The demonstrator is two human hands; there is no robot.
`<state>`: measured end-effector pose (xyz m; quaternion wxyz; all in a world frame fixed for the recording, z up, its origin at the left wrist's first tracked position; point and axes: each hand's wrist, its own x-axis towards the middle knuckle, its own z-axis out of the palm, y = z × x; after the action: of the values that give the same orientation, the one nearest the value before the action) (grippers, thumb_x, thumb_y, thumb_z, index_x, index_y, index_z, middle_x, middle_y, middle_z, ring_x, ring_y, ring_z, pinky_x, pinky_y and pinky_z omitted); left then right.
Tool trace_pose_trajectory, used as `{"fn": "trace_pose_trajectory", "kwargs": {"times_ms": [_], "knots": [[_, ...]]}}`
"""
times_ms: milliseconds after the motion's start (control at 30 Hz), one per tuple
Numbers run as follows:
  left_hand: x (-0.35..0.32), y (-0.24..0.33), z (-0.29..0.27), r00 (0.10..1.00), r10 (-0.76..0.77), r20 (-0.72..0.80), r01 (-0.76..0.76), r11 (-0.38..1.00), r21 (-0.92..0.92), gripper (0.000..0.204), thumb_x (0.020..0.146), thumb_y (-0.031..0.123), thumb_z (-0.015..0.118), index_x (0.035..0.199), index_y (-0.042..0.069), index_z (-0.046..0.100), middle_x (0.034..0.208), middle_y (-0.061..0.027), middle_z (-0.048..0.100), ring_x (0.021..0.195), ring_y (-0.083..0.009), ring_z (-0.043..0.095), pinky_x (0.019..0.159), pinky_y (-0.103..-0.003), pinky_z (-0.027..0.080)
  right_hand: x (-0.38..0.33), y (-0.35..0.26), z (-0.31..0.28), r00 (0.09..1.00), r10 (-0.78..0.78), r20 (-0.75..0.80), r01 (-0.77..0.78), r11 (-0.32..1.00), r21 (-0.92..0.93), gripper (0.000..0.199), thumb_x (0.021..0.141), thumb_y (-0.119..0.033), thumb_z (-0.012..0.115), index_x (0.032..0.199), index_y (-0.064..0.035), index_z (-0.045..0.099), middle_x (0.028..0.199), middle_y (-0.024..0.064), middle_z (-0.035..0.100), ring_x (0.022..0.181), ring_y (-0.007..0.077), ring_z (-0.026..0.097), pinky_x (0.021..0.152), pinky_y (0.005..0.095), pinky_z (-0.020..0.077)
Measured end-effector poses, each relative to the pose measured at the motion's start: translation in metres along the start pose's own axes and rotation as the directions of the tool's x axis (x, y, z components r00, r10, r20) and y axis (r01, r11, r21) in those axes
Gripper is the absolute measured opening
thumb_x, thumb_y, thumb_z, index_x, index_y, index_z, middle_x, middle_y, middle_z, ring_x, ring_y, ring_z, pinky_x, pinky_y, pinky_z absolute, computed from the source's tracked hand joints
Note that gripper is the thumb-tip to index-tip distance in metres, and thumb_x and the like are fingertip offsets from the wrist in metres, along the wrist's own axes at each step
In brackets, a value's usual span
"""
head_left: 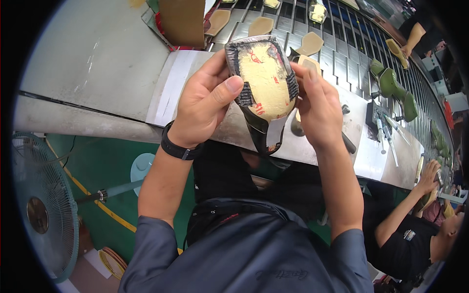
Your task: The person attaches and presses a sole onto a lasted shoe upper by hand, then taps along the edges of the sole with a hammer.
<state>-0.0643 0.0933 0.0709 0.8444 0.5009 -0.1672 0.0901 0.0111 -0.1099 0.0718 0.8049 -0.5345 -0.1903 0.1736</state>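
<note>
Shoe (264, 88), black, one: yellowish underside up, 1 o'clock, held at its edges between my left hand (207, 97) and right hand (320, 107), some fingers hidden. Dark handle (349, 143), 3 o'clock on table (110, 58): partly hidden, kind unclear. Fan (49, 190), 8 o'clock: cut off.

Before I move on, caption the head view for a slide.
Left hand and right hand hold a black shoe upper, pale-yellow underside showing, over a pale worktable.

One black shoe upper with a cream-yellow underside (264, 85), at least three flat tan sole-shaped pieces (261, 26), three slim pale-blue syringe-like tools (389, 139), one round wire-caged fan (53, 200), one black wristband (181, 149).
</note>
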Motion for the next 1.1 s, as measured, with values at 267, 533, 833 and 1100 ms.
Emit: {"fn": "trace_pose_trajectory", "kwargs": {"times_ms": [267, 533, 833, 1100], "knots": [[-0.006, -0.029, 0.017, 0.969, 0.196, -0.15, -0.127, 0.917, 0.379, 0.089, 0.096, 0.026, 0.08, 0.16, -0.009, 0.029, 0.157, -0.0249, 0.049, 0.149, -0.0311, 0.045, 0.124, -0.041, 0.036, 0.017, 0.013, 0.002, 0.976, -0.176, -0.128, 0.149, 0.97, -0.192, 0.037, 0.11, -0.028, 0.062, 0.108, 0.0059, 0.076, 0.094, 0.0032, 0.073, 0.082, 0.0063, 0.061, 0.073, 0.0232, 0.0503], [-0.01, -0.052, 0.026, 0.856, 0.471, -0.212, -0.251, 0.739, 0.625, 0.069, 0.094, 0.019, 0.082, 0.15, -0.007, 0.051, 0.145, -0.0255, 0.062, 0.131, -0.0321, 0.064, 0.109, -0.039, 0.052, 0.011, 0.02, 0.003, 0.96, -0.223, -0.171, 0.182, 0.957, -0.225, 0.041, 0.111, -0.03, 0.06, 0.109, 0.0076, 0.075, 0.092, 0.0038, 0.073, 0.081, 0.006, 0.06, 0.071, 0.0229, 0.0497], [-0.014, -0.052, 0.011, 0.791, 0.611, -0.031, -0.306, 0.439, 0.845, 0.057, 0.093, 0.013, 0.081, 0.143, -0.006, 0.059, 0.141, -0.0296, 0.063, 0.129, -0.0377, 0.066, 0.105, -0.041, 0.055, 0.008, 0.028, 0.024, 0.928, -0.309, -0.208, 0.248, 0.93, -0.272, 0.04, 0.111, -0.03, 0.06, 0.108, 0.007, 0.075, 0.09, 0.0029, 0.073, 0.079, 0.0057, 0.061, 0.069, 0.0228, 0.0497], [-0.029, -0.035, 0.003, 0.846, 0.533, -0.004, -0.196, 0.318, 0.927, 0.058, 0.1, 0.015, 0.074, 0.147, -0.01, 0.052, 0.141, -0.0287, 0.063, 0.127, -0.0375, 0.067, 0.106, -0.043, 0.054, -0.003, 0.03, 0.039, 0.932, -0.332, -0.146, 0.308, 0.936, -0.168, 0.04, 0.107, -0.021, 0.068, 0.134, 0.0075, 0.064, 0.109, 0.0082, 0.074, 0.095, 0.0096, 0.067, 0.083, 0.0248, 0.055]]}}
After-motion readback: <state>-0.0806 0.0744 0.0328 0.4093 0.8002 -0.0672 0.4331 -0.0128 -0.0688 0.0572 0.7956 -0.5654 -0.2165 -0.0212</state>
